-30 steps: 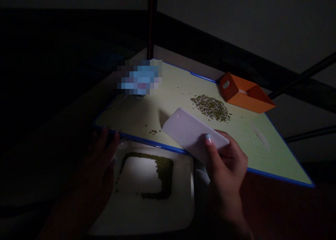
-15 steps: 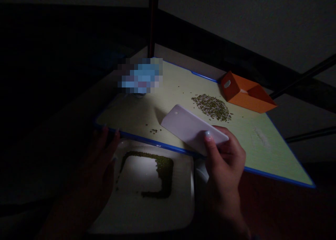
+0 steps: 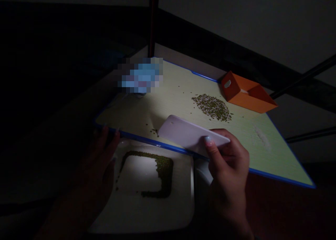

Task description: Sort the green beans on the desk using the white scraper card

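Observation:
My right hand (image 3: 229, 159) is closed on a white plastic scraper (image 3: 183, 133), thumb on its near face. The scraper is tilted over the front part of a pale board (image 3: 173, 96) with a blue rim, its left end beside a few small green beans (image 3: 154, 131). A bigger heap of green beans (image 3: 212, 107) is spread farther back on the board. In deep shadow, my left hand (image 3: 101, 159) has its fingers stretched out and apart at the board's front edge, beside a white basin (image 3: 183, 205). Green beans (image 3: 165, 173) line the basin's bottom edges.
An orange open box (image 3: 249, 93) stands at the board's back right. A blurred-out bluish item (image 3: 141, 77) is at the back left. A smear of white powder (image 3: 261, 136) marks the right side. Dark poles (image 3: 153, 23) rise behind the board.
The scraper has come down and toward me, its left end now close to the few beans near the front edge. My right hand has shifted slightly right; my left hand stays in place.

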Demonstrator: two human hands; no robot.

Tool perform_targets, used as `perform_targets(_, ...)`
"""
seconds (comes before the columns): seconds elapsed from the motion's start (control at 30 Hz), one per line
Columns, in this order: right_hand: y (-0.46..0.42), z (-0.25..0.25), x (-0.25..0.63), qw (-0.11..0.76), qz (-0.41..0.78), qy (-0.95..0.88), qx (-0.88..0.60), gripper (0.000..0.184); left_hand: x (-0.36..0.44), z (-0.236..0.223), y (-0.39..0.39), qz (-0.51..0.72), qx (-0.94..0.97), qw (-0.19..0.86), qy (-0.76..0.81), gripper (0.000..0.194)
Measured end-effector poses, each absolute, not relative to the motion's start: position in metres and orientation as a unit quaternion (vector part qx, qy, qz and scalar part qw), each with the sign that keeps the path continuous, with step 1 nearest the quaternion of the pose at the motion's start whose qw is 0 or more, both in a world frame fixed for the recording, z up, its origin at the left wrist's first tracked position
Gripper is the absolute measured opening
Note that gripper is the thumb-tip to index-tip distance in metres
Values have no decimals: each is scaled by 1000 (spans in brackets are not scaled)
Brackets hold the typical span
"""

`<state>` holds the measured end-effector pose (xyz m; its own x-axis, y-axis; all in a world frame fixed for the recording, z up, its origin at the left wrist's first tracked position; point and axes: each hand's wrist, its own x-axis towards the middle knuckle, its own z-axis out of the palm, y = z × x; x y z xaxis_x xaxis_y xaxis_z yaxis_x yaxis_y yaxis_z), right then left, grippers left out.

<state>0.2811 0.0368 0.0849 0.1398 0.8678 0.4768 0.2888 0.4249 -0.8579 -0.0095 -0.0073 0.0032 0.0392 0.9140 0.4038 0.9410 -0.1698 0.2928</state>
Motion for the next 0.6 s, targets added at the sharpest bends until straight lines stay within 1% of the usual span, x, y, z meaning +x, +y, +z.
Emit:
perform_targets(0.23, 27, 92, 274, 593, 282, -591, -468, 7, -5, 3, -6, -278, -707, 32, -650, 70)
perform_targets(0.6, 36, 83, 278, 602, 225, -606, -469, 9, -3, -1, -5, -287, -700, 38, -653, 67)
